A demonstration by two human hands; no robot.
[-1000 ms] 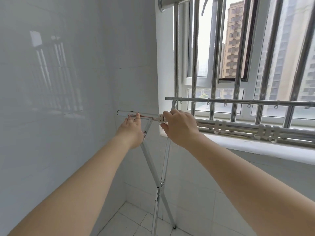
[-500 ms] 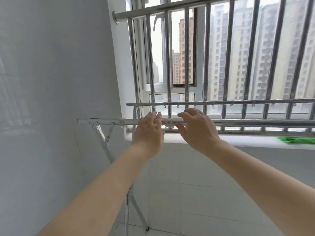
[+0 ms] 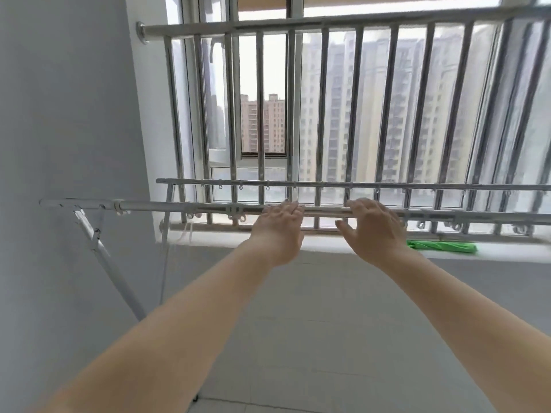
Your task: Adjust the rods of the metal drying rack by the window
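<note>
The metal drying rack stands under the window. Its near rod (image 3: 179, 207) runs level from a white joint at the left wall off to the right, with white clips hanging from it. A thinner far rod (image 3: 328, 184) with small hooks lies behind and slightly higher. My left hand (image 3: 278, 231) lies on the near rod near its middle, fingers curled over the top. My right hand (image 3: 372, 231) holds the same rod a short way to the right, fingers over it and thumb spread below. A crossed leg (image 3: 101, 251) slants down at the left.
Vertical steel security bars (image 3: 322, 114) cover the window right behind the rack. A green cloth (image 3: 441, 245) lies on the white sill (image 3: 328, 242) to the right of my hands. A white tiled wall (image 3: 59, 114) closes in the left side.
Both hands have slid to the right along the near rod, away from its left end joint. My view has turned right and up, so more of the window shows.
</note>
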